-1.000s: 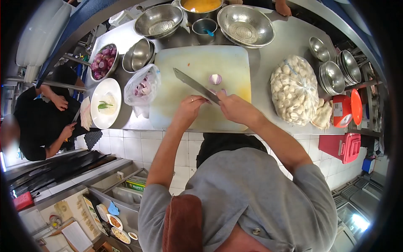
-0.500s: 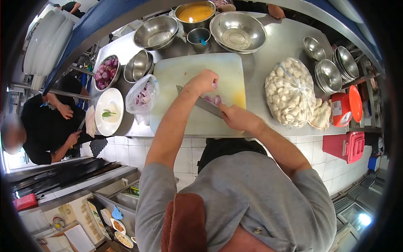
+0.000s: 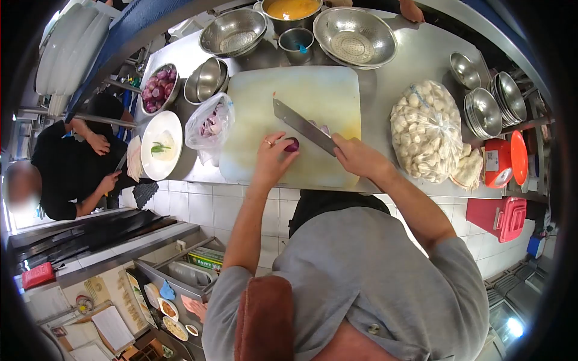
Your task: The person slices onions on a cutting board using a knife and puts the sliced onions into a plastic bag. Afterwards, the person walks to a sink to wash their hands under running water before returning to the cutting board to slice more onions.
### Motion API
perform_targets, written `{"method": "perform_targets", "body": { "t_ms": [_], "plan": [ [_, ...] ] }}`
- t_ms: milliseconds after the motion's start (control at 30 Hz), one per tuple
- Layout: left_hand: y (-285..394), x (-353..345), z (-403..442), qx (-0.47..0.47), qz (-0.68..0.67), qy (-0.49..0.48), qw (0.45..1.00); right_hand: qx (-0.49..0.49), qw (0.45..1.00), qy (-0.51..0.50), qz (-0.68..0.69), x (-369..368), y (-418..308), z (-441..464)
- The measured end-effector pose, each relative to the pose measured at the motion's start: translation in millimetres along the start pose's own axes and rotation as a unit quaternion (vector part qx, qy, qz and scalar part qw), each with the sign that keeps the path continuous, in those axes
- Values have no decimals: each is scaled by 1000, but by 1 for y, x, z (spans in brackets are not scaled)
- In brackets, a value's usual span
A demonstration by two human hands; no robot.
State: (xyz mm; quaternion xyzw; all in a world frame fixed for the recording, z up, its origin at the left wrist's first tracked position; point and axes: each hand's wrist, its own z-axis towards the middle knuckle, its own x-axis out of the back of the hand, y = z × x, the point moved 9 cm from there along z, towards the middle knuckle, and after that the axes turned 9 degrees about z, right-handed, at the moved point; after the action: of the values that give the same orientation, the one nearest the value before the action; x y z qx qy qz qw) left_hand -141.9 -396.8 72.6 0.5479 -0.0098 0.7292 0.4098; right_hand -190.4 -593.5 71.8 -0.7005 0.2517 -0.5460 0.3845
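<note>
On the pale cutting board [image 3: 253, 102], my left hand [image 3: 275, 157] holds a purple onion piece [image 3: 292, 145] between its fingertips, near the board's front half. My right hand [image 3: 359, 156] is closed round the handle of a large knife [image 3: 304, 127]; its blade slants up and left over the board. More onion pieces [image 3: 324, 129] lie behind the blade, partly hidden by it. Left of the board stands an open plastic bag [image 3: 211, 124] with cut onion inside. A metal bowl of purple onions [image 3: 159, 89] is farther left.
A white plate [image 3: 161, 146] sits at the left edge. Metal colanders [image 3: 355, 39] and a pot of orange liquid [image 3: 291, 8] stand at the back. Bagged garlic [image 3: 425, 129], stacked bowls [image 3: 483, 112] and a red scale [image 3: 497, 161] are at the right. A co-worker [image 3: 72, 156] stands left.
My left hand has drawn back from the board's middle toward its front edge, with the onion piece now in its fingers. The knife has risen slightly and moved away from the front edge.
</note>
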Motion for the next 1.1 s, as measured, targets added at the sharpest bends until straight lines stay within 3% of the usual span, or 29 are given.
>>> {"method": "perform_targets", "body": {
  "t_ms": [100, 367, 567, 867, 1100],
  "plan": [
    [-15, -1, -8, 33, -36, -39, 998, -22, 998, -59, -29, -8, -13, 0],
    [7, -10, 24, -89, -53, -155, 982, 13, 997, -44, -66, -15, -26, -8],
    [2, 2, 24, -1, -98, -135, 986, 7, 996, -31, -80, 4, -39, -20],
    [12, -5, 25, -49, -67, -118, 990, -30, 992, -92, -86, 7, -45, -27],
    [7, -4, 25, -39, -80, -114, 989, -23, 994, -77, -80, -9, -41, -1]
  ]
}}
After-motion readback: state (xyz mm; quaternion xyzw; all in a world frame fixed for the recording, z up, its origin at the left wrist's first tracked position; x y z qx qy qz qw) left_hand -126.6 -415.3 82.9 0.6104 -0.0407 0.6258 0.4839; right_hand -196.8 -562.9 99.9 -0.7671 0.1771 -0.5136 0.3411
